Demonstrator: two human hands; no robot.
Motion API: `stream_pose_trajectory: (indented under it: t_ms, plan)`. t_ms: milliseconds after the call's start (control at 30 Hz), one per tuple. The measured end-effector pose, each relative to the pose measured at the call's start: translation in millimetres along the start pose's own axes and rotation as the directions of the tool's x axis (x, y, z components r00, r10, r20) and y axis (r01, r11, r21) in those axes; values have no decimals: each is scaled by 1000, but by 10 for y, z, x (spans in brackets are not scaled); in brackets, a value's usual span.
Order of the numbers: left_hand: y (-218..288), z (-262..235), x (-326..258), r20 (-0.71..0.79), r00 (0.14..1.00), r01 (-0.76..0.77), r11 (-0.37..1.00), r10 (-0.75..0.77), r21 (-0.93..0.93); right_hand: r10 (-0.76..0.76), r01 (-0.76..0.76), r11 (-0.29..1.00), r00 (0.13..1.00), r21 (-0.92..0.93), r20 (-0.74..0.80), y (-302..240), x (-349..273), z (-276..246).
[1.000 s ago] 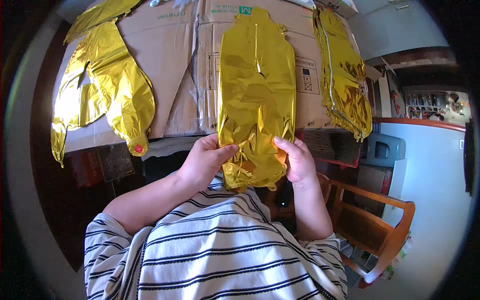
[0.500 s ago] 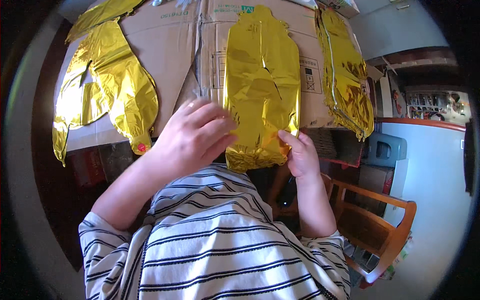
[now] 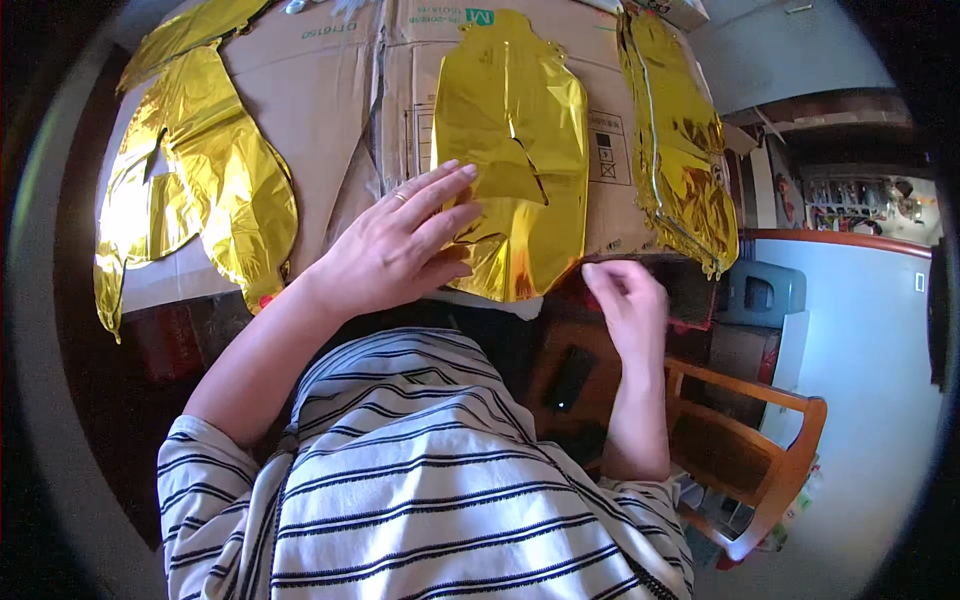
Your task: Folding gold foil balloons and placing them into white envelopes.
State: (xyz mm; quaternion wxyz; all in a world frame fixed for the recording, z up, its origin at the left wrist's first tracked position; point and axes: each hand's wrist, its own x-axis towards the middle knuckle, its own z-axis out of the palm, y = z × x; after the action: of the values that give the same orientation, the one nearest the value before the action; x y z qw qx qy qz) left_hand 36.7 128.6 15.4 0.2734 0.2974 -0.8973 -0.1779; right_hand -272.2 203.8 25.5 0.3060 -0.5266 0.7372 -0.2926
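Note:
A flat, uninflated gold foil balloon (image 3: 515,150) lies lengthwise before me on a cardboard sheet, with a slit-like gap down its middle. Its near end reaches the cardboard's front edge and looks folded under. My left hand (image 3: 395,235) rests at its lower left side, open, fingers stretched over the foil. At the lower right corner, my right hand (image 3: 628,300) is closed, its thumb and fingertips pinching the foil's edge; slight blur softens the fingers. Another flat gold foil balloon (image 3: 225,160) lies to the left, and a folded-looking one (image 3: 690,140) to the right.
The brown cardboard (image 3: 300,90) covers the tabletop. More gold foil (image 3: 190,40) lies at the far left. On the right stand a wooden chair (image 3: 800,440) and a blue-grey plastic stool (image 3: 775,290). A dark phone-like object (image 3: 570,378) lies below the cardboard's edge.
The crinkled near end of the middle balloon has gone from sight, leaving a smoother edge. My left hand has settled onto the foil; my right hand has shifted slightly right to the corner.

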Motion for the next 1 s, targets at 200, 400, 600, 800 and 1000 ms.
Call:
stream_pose_trajectory:
  t_ms: [200,400,600,800,1000]
  plan:
    - [-18,-13,-9,25,1000,-9,1000,9,-4,-739,680,619,674,-392,3,-287,60,14]
    - [10,33,35,13,1000,-21,997,20,80,-440,423,897,877,-126,-192,-157,225,131]
    - [5,52,-3,7,1000,-9,995,8,98,-111,149,969,975,198,-191,278,-36,161]
    - [-9,63,5,-5,1000,-18,997,18,79,-205,31,724,963,689,172,362,-18,641]
    - [-24,61,0,-19,1000,-13,998,15,58,-58,-235,694,924,680,379,224,-98,620]
